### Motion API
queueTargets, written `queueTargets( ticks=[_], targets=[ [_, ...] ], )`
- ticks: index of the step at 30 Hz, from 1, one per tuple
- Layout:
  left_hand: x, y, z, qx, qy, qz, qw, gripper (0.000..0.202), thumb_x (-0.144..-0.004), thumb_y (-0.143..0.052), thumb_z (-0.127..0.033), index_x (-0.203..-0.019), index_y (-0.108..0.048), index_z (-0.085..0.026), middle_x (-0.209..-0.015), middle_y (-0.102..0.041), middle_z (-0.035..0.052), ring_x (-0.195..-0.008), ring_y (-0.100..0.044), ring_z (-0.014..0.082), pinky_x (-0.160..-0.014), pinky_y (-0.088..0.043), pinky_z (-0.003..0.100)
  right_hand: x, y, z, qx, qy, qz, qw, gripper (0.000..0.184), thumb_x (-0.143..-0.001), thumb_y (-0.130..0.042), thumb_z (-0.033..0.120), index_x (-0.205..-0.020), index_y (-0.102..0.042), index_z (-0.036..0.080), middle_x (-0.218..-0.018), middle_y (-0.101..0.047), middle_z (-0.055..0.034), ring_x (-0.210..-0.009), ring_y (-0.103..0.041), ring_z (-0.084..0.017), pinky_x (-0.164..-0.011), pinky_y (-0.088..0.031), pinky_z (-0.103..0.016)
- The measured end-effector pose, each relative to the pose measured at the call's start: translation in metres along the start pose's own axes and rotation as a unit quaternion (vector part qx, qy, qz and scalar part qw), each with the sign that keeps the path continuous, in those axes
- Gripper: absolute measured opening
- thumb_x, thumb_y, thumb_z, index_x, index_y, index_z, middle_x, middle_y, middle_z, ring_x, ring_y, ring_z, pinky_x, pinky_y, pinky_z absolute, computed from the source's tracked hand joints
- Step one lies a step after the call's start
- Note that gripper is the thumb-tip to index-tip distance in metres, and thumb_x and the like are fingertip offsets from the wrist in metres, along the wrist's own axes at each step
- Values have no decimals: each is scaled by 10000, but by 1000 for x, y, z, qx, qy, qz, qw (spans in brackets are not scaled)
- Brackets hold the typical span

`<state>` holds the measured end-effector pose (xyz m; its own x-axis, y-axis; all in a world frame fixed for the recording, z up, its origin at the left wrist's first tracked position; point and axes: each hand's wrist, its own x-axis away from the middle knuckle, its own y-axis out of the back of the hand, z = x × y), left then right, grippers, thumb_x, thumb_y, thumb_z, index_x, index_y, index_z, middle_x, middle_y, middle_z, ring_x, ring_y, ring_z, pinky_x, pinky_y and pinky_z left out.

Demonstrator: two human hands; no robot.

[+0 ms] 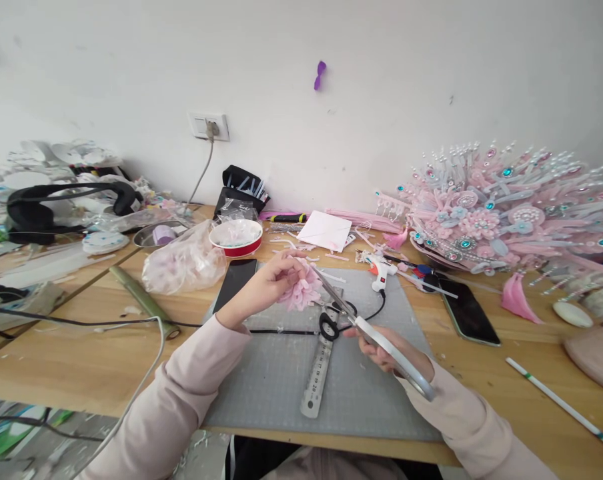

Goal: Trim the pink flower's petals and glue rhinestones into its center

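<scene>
My left hand [269, 283] is closed on a pink ruffled paper flower [301, 292], held just above the grey cutting mat [276, 387]. My right hand [381, 348] grips black-handled scissors [335, 313]. Their blades point up and left and touch the flower's right edge. A wide silver-white band [399, 360] lies across my right wrist. Under the scissors, a steel ruler [317, 373] rests on the mat.
A white glue gun [379, 272] and a phone [469, 312] lie to the right, before a large pink beaded ornament [506, 213]. Left of the mat are a dark screen [235, 280], a red bowl [235, 237], a plastic bag [181, 263], a green stick [141, 301] and cables.
</scene>
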<state>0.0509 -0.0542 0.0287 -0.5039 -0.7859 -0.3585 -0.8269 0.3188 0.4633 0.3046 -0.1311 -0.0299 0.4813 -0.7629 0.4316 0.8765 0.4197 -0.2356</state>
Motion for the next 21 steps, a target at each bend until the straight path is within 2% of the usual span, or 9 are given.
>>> queueTargets(
  ticks=[4,6,10,13,17,21],
  targets=[
    [0,0,2,-3,2,-18,1000,171,-810,-465,-248,-694,-575,-188,-1096,-563,100,-1123,-476,230,-969,-331,389,0,3,2,-50,-18,54,997,438,-624,-670,472,-927,-613,161,-573,-388,85,-359,-177,8,-335,-100,-149],
    [0,-1,2,1,5,-19,1000,172,-809,-469,-251,-697,-581,-186,-1129,-551,108,-1133,-472,232,-969,-336,391,0,5,1,-60,-27,71,995,424,-645,-662,463,-934,-611,158,-578,-393,82,-363,-174,9,-336,-101,-145],
    [0,1,3,19,8,-15,1000,162,-803,-488,-249,-701,-596,-185,-1112,-567,108,-1164,-454,238,-979,-330,393,-2,7,-6,-68,-40,96,992,420,-637,-678,369,-995,-589,168,-571,-398,88,-368,-176,-3,-336,-106,-145],
    [0,3,3,37,11,-3,999,162,-794,-505,-251,-685,-608,-187,-1012,-613,91,-1170,-454,243,-973,-333,400,4,3,-7,-77,-31,121,989,483,-575,-722,356,-1004,-600,170,-580,-380,86,-389,-168,-9,-352,-96,-149],
    [0,5,5,51,14,7,999,169,-787,-520,-260,-663,-609,-188,-914,-638,79,-1160,-467,235,-957,-345,388,16,-6,0,-105,41,67,991,527,-544,-740,438,-979,-633,160,-610,-335,67,-447,-143,-24,-394,-67,-160],
    [0,4,5,47,20,6,999,168,-773,-545,-293,-659,-613,-188,-965,-645,80,-1147,-477,235,-942,-359,379,18,-8,3,-97,19,85,991,517,-490,-762,430,-918,-644,166,-577,-306,77,-437,-124,-27,-378,-42,-167]
  ],
)
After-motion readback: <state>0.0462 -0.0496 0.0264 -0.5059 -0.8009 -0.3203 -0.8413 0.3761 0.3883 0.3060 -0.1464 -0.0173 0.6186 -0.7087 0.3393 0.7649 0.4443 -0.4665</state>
